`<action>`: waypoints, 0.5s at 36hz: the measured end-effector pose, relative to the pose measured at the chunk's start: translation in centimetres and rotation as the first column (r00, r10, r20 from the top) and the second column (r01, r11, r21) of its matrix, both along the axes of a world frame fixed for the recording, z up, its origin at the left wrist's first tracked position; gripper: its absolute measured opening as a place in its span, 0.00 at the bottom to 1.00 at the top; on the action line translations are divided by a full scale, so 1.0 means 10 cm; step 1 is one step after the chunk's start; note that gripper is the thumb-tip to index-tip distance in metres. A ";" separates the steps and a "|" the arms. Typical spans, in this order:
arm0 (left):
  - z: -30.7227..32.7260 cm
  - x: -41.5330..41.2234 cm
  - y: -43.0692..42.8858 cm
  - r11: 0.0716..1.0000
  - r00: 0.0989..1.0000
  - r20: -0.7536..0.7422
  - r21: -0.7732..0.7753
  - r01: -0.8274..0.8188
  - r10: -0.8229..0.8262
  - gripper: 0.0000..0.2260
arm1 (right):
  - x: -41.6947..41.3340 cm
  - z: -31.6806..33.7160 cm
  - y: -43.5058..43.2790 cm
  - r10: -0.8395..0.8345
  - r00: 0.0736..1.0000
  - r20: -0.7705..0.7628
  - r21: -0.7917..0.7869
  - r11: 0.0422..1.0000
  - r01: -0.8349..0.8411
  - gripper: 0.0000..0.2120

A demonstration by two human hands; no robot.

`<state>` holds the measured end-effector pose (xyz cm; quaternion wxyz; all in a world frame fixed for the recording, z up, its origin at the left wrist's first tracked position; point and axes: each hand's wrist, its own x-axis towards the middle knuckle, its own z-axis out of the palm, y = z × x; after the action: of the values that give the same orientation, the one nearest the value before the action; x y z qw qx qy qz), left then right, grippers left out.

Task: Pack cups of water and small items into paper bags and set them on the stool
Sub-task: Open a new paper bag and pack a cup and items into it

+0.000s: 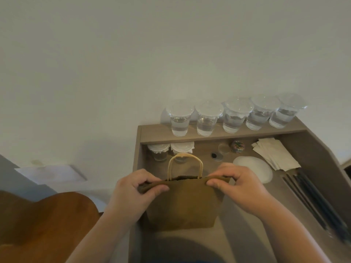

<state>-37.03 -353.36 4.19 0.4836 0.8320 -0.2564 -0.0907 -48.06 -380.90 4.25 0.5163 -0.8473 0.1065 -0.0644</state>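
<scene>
A brown paper bag (183, 204) with twisted paper handles stands on the grey desk (245, 221). My left hand (133, 190) pinches the left end of the bag's top edge. At the right end, my right hand (237, 184) pinches the same edge. Both hold the mouth nearly flat. Several lidded clear cups of water (232, 116) stand in a row on the raised shelf at the back. Two more lidded cups (171, 150) sit under that shelf, behind the bag's handles.
A wooden stool (47, 224) stands at the lower left beside the desk. On the desk lie paper napkins (275, 152), a round white disc (254, 169), a small colourful ball (237, 146), a small clear lid (224, 148) and dark straws (313, 202) at the right.
</scene>
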 end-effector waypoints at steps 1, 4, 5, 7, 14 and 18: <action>-0.01 0.01 -0.01 1.000 1.000 0.025 -0.007 0.007 -0.007 0.04 | -0.02 0.01 -0.01 -0.010 1.000 0.002 -0.004 1.000 0.010 0.06; -0.04 0.03 -0.03 1.000 0.998 0.060 -0.011 0.025 -0.024 0.07 | -0.07 0.00 -0.01 -0.019 1.000 -0.006 -0.044 0.999 0.019 0.07; -0.06 0.04 -0.03 1.000 0.997 0.077 -0.008 0.029 -0.029 0.09 | -0.09 -0.01 -0.01 -0.024 1.000 -0.003 -0.066 0.998 0.024 0.07; -0.08 0.08 -0.03 0.998 0.991 0.114 0.015 0.063 -0.064 0.10 | -0.12 -0.05 0.01 -0.047 0.999 0.014 -0.100 0.994 0.048 0.09; 0.05 0.21 0.03 0.955 0.945 0.203 0.207 0.213 -0.255 0.06 | -0.12 0.02 0.07 -0.036 0.998 0.054 -0.190 0.981 0.046 0.10; 0.02 0.20 0.01 0.930 0.929 0.203 0.266 0.253 -0.310 0.07 | -0.12 0.04 0.03 -0.060 0.997 0.058 -0.202 0.977 0.070 0.09</action>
<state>-35.03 -353.29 4.44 0.3288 0.8423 -0.4179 -0.0875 -49.24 -380.57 4.63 0.4270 -0.8899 0.1136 -0.1139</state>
